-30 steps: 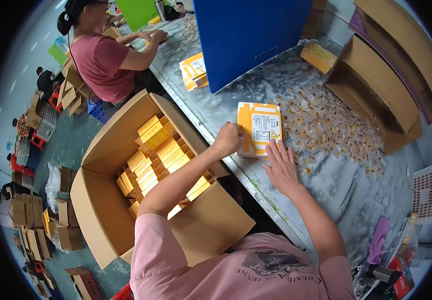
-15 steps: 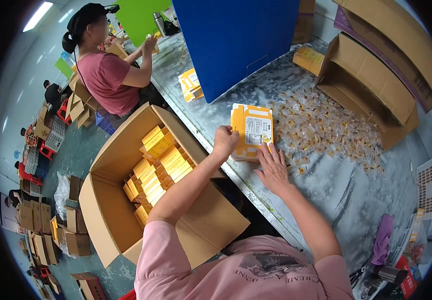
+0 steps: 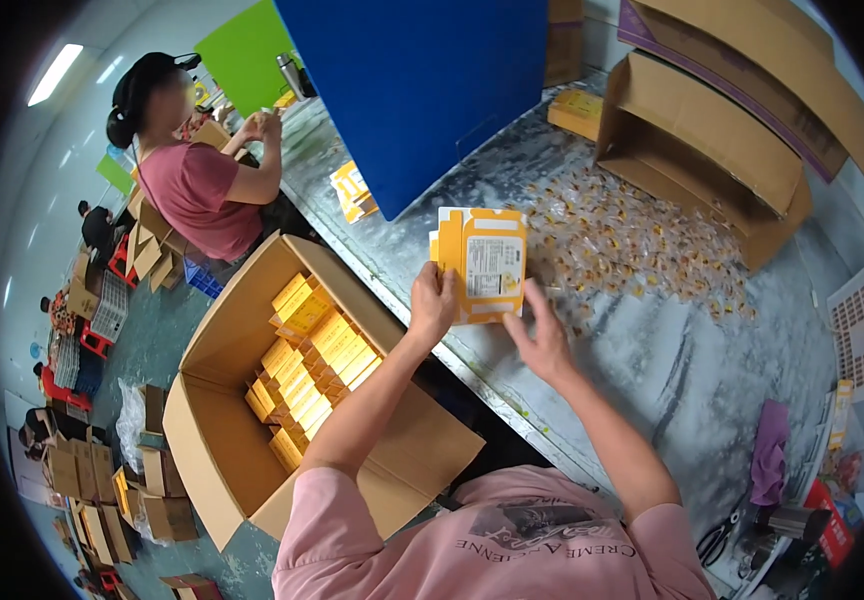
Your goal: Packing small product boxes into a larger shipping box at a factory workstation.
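A yellow-and-white flattened carton [image 3: 494, 268] with a printed panel is in front of me at the table's edge. My left hand [image 3: 433, 303] grips its left side, fingers curled round the edge. At the lower right corner, my right hand [image 3: 544, 338] has its thumb apart from its stretched fingers, by the carton's edge. More yellow card shows behind the carton's left side; how many pieces lie there is hidden. Many small clear-wrapped pieces [image 3: 642, 235] lie heaped on the table just beyond, to the right.
A large open cardboard box [image 3: 214, 440] holding several yellow cartons [image 3: 312, 350] stands left of the table [image 3: 612, 390]. A blue divider board [image 3: 407, 90] rises at the back. An opened cardboard box [image 3: 702, 140] lies far right. A person [image 3: 202, 185] works at the left.
My right hand has slid off the carton's face to its lower right corner. My left hand has taken the carton's left edge. The whole view has shifted slightly.
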The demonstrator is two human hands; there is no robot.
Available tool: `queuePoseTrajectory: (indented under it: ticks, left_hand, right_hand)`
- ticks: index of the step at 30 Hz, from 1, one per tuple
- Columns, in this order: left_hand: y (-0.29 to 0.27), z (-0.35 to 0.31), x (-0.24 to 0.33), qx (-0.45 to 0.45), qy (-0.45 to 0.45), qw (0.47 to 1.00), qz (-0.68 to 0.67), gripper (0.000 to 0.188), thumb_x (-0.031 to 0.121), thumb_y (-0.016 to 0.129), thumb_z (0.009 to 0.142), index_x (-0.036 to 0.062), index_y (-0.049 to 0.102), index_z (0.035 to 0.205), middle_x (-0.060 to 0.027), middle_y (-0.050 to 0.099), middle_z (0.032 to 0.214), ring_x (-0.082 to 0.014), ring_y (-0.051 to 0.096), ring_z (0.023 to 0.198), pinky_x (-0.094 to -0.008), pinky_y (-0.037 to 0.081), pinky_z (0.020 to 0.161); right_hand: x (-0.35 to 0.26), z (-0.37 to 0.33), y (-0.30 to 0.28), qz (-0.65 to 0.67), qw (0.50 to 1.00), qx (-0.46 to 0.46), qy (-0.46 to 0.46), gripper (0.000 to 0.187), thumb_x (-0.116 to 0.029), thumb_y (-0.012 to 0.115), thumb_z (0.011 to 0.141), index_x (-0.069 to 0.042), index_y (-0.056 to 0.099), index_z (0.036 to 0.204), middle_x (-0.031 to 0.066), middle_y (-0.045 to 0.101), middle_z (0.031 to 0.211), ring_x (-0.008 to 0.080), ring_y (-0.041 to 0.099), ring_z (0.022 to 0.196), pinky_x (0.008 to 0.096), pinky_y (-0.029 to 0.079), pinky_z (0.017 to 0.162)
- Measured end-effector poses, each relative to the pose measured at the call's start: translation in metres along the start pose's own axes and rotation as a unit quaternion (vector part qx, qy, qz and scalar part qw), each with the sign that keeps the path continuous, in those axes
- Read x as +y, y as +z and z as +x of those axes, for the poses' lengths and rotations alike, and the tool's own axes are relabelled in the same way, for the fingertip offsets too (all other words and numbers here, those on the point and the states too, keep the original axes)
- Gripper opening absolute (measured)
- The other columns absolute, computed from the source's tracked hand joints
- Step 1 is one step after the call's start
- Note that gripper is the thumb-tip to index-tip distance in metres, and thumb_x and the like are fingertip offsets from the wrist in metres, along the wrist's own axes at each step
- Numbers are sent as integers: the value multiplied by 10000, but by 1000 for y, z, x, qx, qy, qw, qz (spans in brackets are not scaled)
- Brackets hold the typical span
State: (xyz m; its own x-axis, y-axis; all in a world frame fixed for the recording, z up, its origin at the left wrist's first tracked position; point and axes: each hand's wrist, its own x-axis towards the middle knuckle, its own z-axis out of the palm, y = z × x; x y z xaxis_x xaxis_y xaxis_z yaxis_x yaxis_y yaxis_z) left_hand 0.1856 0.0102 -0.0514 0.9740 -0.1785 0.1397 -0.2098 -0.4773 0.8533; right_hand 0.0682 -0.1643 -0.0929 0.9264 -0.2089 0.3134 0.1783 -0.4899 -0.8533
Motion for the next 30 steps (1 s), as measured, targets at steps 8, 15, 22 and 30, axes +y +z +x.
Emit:
queuePoseTrajectory:
  ticks: [8,15,22,30]
  left_hand:
    - [41,-132,38,-169,9,977,-133,313,302,479,1031,-8,460,992,-114,568,764,-186,550,700,-338,465,629]
    - [81,-199,68,-205,30,975,-74,376,341,437,1018,-7,453,1161,-257,596,886,-454,585,791,-472,485,712]
    - [101,-197,82,-132,176,975,29,538,263,464,1014,-23,321,1446,-251,557,1016,-434,581,875,-459,500,747]
    - [104,-197,108,-228,51,972,17,469,341,400,1039,87,347,1430,-286,648,1021,-467,642,878,-509,522,730]
  right_hand:
    - [-27,-85,-58,245,944,90,200,437,-253,630,961,-11,440,1270,122,623,1130,179,609,1023,338,493,874]
    - [-5,-141,-81,166,968,103,157,383,-222,639,953,-5,478,1225,104,623,1122,146,602,1016,302,493,850]
    - [-19,-169,-97,155,955,149,206,583,-211,464,1028,-16,182,1500,167,520,1324,221,548,1164,335,442,965]
    - [-11,-176,-111,141,956,200,161,418,-247,373,1062,-49,311,1425,151,585,1192,193,575,1035,326,457,894]
